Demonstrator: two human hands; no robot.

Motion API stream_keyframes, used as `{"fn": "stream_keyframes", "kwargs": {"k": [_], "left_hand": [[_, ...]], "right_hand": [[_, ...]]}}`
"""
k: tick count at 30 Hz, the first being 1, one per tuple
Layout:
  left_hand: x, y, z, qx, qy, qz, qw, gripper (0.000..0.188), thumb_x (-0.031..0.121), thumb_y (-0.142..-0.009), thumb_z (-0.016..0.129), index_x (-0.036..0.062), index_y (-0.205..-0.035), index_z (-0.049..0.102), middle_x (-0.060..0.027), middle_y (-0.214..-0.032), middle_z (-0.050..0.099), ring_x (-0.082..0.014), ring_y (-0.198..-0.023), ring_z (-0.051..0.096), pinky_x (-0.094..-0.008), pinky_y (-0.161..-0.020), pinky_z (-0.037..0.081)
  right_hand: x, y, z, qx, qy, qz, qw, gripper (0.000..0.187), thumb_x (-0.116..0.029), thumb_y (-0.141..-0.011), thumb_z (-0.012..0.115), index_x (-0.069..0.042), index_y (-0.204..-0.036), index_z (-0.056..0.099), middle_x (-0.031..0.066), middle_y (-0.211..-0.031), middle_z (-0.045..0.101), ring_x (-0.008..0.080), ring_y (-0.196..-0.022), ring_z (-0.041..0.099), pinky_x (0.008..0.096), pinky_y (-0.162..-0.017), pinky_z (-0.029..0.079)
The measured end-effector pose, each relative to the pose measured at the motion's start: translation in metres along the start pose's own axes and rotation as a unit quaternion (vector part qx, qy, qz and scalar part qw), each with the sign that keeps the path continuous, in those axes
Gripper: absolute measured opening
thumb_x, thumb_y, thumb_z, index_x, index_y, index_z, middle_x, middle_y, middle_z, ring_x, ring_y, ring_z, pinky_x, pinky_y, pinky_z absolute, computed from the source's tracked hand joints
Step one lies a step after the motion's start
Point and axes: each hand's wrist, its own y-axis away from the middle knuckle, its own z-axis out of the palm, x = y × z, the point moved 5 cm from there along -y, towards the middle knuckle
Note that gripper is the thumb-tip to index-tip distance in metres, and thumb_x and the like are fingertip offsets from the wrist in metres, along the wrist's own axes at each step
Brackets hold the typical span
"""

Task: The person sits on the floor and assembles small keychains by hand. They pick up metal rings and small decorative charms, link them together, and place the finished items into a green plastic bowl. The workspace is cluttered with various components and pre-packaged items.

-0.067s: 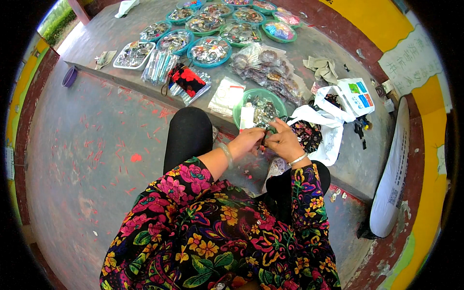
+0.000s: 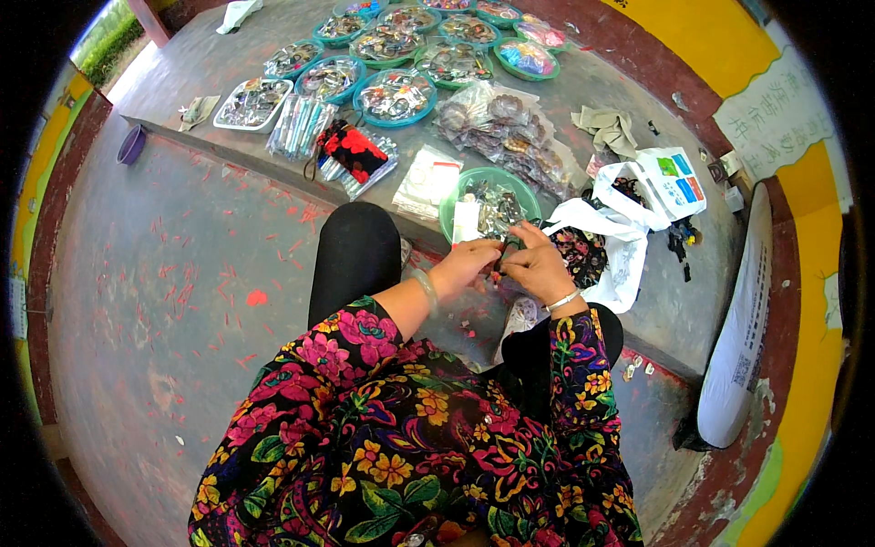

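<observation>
Over the near side of a green basket (image 2: 446, 211), my two hands meet with bent fingers. My left hand (image 2: 466, 265) pinches one side of a small dark loop-like band (image 2: 512, 242), whose exact kind is too small to tell. My right hand (image 2: 540, 266) grips the other side with thumb and fingers. Inside the basket lie small clear packets (image 2: 495, 202) with metallic-looking contents, and a white card (image 2: 465, 221) leans at its near left edge. To the right of my right hand is a white plastic bag (image 2: 629, 273) around dark floral-patterned pieces (image 2: 579, 255).
On the raised concrete ledge (image 2: 365, 150) stand several round baskets (image 2: 396, 97) of packets and a white tray (image 2: 253, 103). Bagged brown coils (image 2: 510, 132), a red-and-black pouch (image 2: 353, 150) and white packets (image 2: 427, 180) lie nearer. A purple bowl (image 2: 131, 145) sits on the lower floor.
The fingers of my right hand have shifted slightly, and the dark band now shows more as a loop between my hands. Everything else stays in place.
</observation>
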Motion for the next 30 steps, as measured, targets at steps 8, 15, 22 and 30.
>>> {"fn": "stream_keyframes", "kwargs": {"k": [8,15,22,30], "left_hand": [[-0.006,-0.001,0.001,-0.021,-0.118,-0.035,0.992,0.021,0.014,-0.08,0.058,0.0071,-0.1,0.057,0.0005,-0.089,0.058,-0.0071,-0.073,0.053,-0.0207,-0.052,0.044],[-0.002,0.003,0.005,-0.02,-0.162,-0.03,0.986,0.017,0.01,-0.079,0.06,0.0017,-0.093,0.058,-0.0017,-0.084,0.058,-0.0093,-0.071,0.055,-0.0226,-0.055,0.05],[-0.013,-0.005,0.004,-0.054,-0.227,-0.001,0.972,0.019,0.009,-0.079,0.058,0.0002,-0.097,0.057,-0.0038,-0.085,0.058,-0.0106,-0.073,0.057,-0.0241,-0.057,0.052],[-0.013,-0.006,0.001,-0.021,-0.209,-0.013,0.978,0.02,0.007,-0.078,0.06,-0.0008,-0.096,0.058,-0.0046,-0.085,0.058,-0.011,-0.074,0.056,-0.0239,-0.057,0.053]], "right_hand": [[0.004,-0.001,-0.005,0.025,-0.026,0.046,0.998,0.012,-0.017,-0.065,0.065,-0.012,-0.075,0.069,0.0137,-0.124,0.047,0.0342,-0.122,0.033,0.0396,-0.098,0.03],[0.008,0.002,0.0,-0.036,-0.023,0.033,0.999,0.015,-0.021,-0.065,0.065,-0.013,-0.077,0.068,0.0161,-0.129,0.041,0.0373,-0.124,0.028,0.0405,-0.1,0.028],[0.015,0.005,0.011,-0.11,-0.017,0.026,0.993,0.019,-0.025,-0.065,0.065,-0.014,-0.08,0.069,0.0187,-0.13,0.039,0.0385,-0.124,0.028,0.0405,-0.099,0.029],[0.016,0.004,0.004,-0.071,-0.016,0.089,0.993,0.019,-0.024,-0.065,0.066,-0.014,-0.081,0.069,0.015,-0.129,0.042,0.036,-0.123,0.03,0.0382,-0.1,0.029]]}}
